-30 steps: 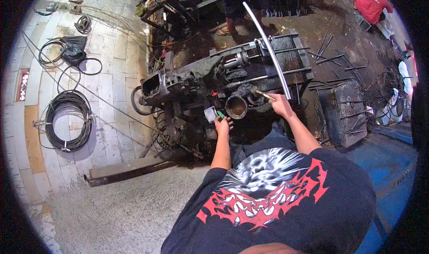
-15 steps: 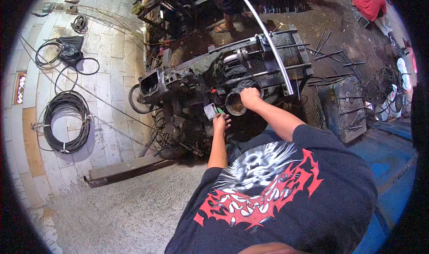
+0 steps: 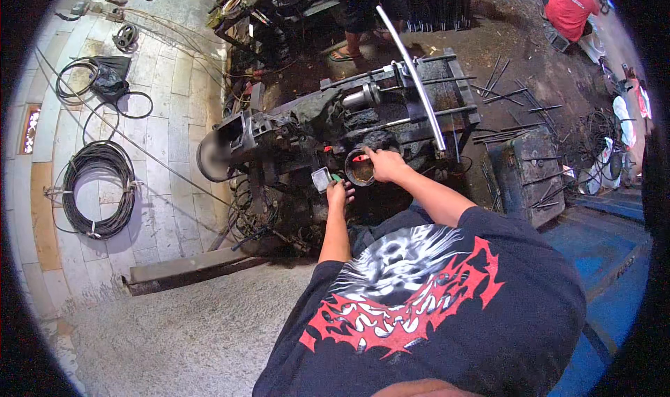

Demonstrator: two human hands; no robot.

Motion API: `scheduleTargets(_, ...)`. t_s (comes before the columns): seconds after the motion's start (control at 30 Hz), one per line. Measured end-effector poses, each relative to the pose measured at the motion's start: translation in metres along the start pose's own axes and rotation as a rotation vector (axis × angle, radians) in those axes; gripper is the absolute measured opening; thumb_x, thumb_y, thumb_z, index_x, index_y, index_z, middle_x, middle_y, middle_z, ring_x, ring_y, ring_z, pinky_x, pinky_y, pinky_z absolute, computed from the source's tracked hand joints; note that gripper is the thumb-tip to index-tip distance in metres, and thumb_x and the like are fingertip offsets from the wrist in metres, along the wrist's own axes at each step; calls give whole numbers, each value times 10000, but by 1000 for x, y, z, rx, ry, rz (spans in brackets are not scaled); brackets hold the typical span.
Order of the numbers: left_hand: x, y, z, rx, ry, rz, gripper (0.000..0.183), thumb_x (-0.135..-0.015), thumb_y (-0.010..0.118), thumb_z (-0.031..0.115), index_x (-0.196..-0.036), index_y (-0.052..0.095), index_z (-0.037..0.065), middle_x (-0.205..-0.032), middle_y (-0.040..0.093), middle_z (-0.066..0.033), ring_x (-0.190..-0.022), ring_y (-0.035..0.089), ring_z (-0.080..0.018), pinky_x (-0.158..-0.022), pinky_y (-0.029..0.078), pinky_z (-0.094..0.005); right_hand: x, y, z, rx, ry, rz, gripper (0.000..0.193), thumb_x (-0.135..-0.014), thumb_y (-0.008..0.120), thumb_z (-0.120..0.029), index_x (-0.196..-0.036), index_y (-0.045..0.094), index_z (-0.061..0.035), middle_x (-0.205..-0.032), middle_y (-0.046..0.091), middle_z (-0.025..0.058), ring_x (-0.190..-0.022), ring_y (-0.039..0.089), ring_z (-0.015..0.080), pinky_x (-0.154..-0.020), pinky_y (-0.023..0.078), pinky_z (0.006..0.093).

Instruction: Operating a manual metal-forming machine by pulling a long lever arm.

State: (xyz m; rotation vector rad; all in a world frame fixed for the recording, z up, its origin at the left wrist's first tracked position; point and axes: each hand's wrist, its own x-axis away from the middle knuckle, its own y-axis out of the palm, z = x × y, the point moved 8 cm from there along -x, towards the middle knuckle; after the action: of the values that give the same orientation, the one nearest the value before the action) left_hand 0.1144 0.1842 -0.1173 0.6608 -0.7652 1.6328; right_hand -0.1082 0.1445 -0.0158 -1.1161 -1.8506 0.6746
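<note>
1. Broadly, the dark, grimy machine point(image 3: 300, 118) lies beyond and to the left of the round can point(image 3: 350, 176), the landmark here; the can sits by its near side, mouth up, with brown matter inside. Whether it is fixed to the machine cannot be told.
2. A long silver tube point(image 3: 417, 76) crosses the machine, beyond and to the right of the can. Good work at the mouth would mean a low wrist and an elbow clear of that tube.
3. The right hand point(image 3: 387, 165) comes in over the can's right rim, fingers reaching across the opening. Whether its grip is closed cannot be told; slow, light strokes would probably spill least.
4. The left hand point(image 3: 337, 193) is just to the left of the can and nearer the body. Its grip seems to pinch a green piece, the other fingers loosely spread; a steady wrist would serve best.
5. A pale square container point(image 3: 321, 180) is beside the green piece, left of the can. Whether they are joined is unclear.
6. A small red piece point(image 3: 361, 159) shows at the can's mouth, by the right fingertips; whether they hold it cannot be told.
</note>
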Motion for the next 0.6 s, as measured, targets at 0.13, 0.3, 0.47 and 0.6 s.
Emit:
scheduleTargets(0.13, 7, 2, 2, -54, 40, 85, 420, -1002, 474, 204, -1379, 387, 41, -1097, 675, -117, -750, 678, -218, -552, 565, -335, 11, -9, 21, -113, 64, 7, 733, -838, 606, -206, -1515, 336, -123, -1227, 630, 237, -1115, 628, 390, -957, 505, 482)
scheduleTargets(0.3, 7, 1, -4, 30, 80, 150, 449, -988, 519, 216, -1393, 375, 86, -1041, 683, -89, -719, 678, -204, -536, 529, -339, 23, -6, 72, -289, 173, 138, 646, -865, 610, -237, -1463, 421, -83, -1145, 670, 244, -1002, 683, 371, -856, 548, 470)
scheduleTargets(0.47, -11, -3, -10, 140, 174, 236, 474, -984, 552, 250, -1391, 414, 48, -927, 703, -90, -669, 683, -212, -523, 524, -331, 57, -11, 141, -1317, 422, 48, 411, -993, 534, -382, -1275, 557, -83, -1068, 689, 112, -651, 677, 189, -547, 546, 346)
scheduleTargets(0.6, -24, -16, -7, -114, 294, 506, 404, -899, 667, 290, -1176, 628, -2, -1014, 725, -183, -855, 715, -301, -745, 552, -400, 90, -84, 149, -1734, 299, 247, 433, -1007, 474, -521, -1180, 532, -128, -1033, 699, 99, -663, 677, 188, -550, 533, 353)
